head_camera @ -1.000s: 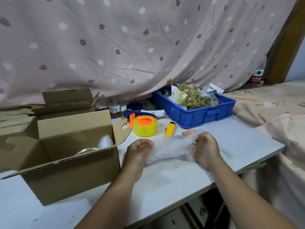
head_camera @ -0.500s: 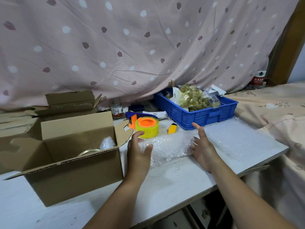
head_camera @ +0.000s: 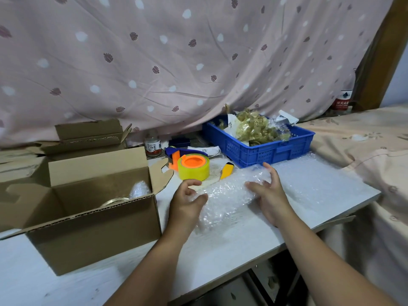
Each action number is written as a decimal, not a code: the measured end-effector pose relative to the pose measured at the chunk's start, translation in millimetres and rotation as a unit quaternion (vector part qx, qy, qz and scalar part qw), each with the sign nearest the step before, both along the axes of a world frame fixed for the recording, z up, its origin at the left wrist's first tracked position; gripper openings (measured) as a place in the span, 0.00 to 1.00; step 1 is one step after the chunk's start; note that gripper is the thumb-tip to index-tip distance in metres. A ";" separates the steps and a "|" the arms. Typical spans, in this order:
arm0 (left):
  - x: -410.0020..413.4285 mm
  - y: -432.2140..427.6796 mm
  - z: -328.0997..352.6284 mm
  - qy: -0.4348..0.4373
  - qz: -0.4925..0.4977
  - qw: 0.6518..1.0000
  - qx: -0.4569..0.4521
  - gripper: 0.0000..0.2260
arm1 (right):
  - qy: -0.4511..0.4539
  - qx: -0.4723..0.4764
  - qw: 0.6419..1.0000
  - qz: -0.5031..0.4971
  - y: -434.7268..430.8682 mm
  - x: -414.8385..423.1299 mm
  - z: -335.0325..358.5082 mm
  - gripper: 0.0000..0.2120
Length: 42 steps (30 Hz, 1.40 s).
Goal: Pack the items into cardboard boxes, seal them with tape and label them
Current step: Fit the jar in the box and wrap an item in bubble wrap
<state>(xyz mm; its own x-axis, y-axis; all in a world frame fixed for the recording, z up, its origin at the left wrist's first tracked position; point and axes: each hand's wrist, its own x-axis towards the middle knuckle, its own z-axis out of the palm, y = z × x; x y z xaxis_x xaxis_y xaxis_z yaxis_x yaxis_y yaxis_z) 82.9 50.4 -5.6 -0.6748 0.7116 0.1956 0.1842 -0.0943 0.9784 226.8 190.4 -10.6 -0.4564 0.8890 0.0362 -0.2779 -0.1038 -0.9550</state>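
The bubble-wrapped bundle (head_camera: 229, 196) lies on the counter (head_camera: 220, 246), approx. in the middle, between both hands; what is inside I cannot tell. The right hand (head_camera: 268, 196) rests on its right end w/ fingers spread and straight, not gripping anything. The left hand (head_camera: 187, 203) is at the left end, fingers half curled and thumb touching the wrap; if it really grips, I cannot tell. To the right, a flat bubble wrap sheet (head_camera: 320, 180) covers the counter. Just behind the bundle are a yellow tape roll (head_camera: 193, 171) w/ orange core and a yellow cutter (head_camera: 227, 171). Further back-right stands a blue crate (head_camera: 265, 152) w/ crumpled gold-coloured material. To the left stands an open cardboard box (head_camera: 95, 237), flaps up, w/ another wrapped item (head_camera: 139, 188) inside. Behind it there is a 2nd box (head_camera: 88, 138) and a small bottle (head_camera: 152, 145). A pink curtain (head_camera: 176, 62) hangs at the back.
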 end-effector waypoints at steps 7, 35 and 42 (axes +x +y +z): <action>3.0 -6.4 7.5 -0.096 -0.155 0.982 -0.039 0.14 | 0.057 -0.039 0.997 0.022 -10.7 -1.2 6.9 0.29; -1.3 -1.7 8.5 -0.146 -0.135 0.980 0.008 0.05 | -0.117 0.360 0.912 0.156 -59.9 -23.7 28.3 0.15; -4.9 0.7 9.2 -0.199 -0.139 0.970 -0.030 0.12 | -0.105 0.374 0.910 0.144 -58.6 -24.1 22.6 0.14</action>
